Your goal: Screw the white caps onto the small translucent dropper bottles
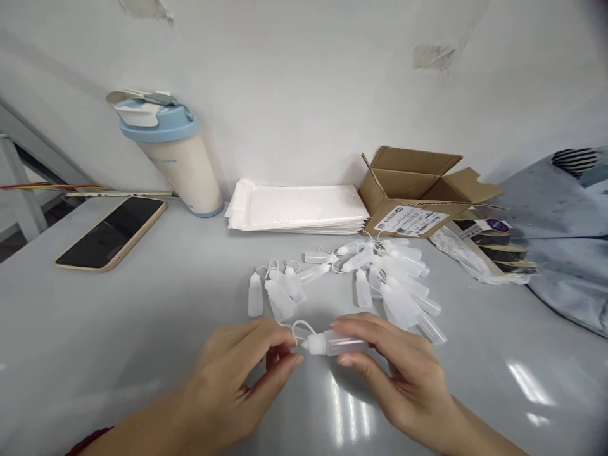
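Note:
My right hand [403, 367] grips a small translucent squeeze dropper bottle [346, 344] by its body between thumb and fingers. The bottle lies almost level, its nozzle facing left. From its white neck a thin strap [304, 323] loops over to the fingertips of my left hand [237, 370]. Those fingers are bent close together at the nozzle tip, around the small tethered cap, which they mostly hide. Just behind, several similar bottles [280, 297] lie on the grey table, and a larger pile of them [399, 272] spreads to the right.
White padded envelopes [299, 206] are stacked against the wall beside an opened cardboard box [413, 196]. At left are a tumbler [185, 164] with a blue lid and a phone [111, 234]. A plastic-wrapped package [489, 250] and light blue fabric [565, 234] sit at right.

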Demonstrator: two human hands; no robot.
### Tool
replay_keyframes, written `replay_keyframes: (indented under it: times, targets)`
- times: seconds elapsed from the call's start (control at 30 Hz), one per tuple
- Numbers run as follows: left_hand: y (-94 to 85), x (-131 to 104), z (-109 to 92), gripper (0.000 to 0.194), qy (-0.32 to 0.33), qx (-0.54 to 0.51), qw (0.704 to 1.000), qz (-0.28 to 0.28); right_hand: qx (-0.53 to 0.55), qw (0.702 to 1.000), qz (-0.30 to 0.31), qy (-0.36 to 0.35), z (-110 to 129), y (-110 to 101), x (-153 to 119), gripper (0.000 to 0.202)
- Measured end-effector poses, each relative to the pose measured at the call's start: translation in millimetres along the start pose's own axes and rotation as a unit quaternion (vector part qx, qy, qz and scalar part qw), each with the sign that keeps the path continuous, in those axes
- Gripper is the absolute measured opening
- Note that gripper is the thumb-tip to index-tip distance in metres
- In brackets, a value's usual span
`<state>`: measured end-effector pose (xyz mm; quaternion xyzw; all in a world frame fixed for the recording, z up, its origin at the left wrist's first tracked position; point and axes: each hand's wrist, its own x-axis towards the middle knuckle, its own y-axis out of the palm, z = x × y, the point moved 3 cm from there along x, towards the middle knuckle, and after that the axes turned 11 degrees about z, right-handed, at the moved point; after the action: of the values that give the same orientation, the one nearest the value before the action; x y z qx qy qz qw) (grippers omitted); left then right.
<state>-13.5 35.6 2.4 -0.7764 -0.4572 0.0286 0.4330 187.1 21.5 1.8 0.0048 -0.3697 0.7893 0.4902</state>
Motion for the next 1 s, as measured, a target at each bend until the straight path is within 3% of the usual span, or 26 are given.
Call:
replay_keyframes:
  times: [0.2, 0.4, 0.53, 0.83, 1.0]
  targets:
    - [-3.3, 1.4, 4.4, 0.011, -0.019, 0.004, 0.999, 0.04, -0.008, 1.0, 0.019, 0.01, -5.2, 2.0, 2.7, 0.03]
    - [-12.5, 6.9, 14.4, 0.023, -0.17, -0.036, 0.971, 0.161, -0.161, 0.987, 0.014, -0.003, -16.1, -0.2, 10.8, 0.021]
    - [-15.5, 8.3, 19.5, 0.031, -0.234, -0.037, 0.952, 0.195, -0.257, 0.966, 0.028, -0.014, -28.0, -1.6, 22.8, 0.024]
    - [-18.3, 2.6, 32.9, 0.045, -0.322, 0.025, 0.927, 0.19, -0.385, 0.908, 0.159, -0.049, -37.7, 15.0, 54.7, 0.031]
    - [-23.3, 7.7, 29.6, 0.042, -0.331, 0.041, 0.928, 0.167, -0.396, 0.902, 0.167, -0.049, -36.4, 17.0, 60.9, 0.031]
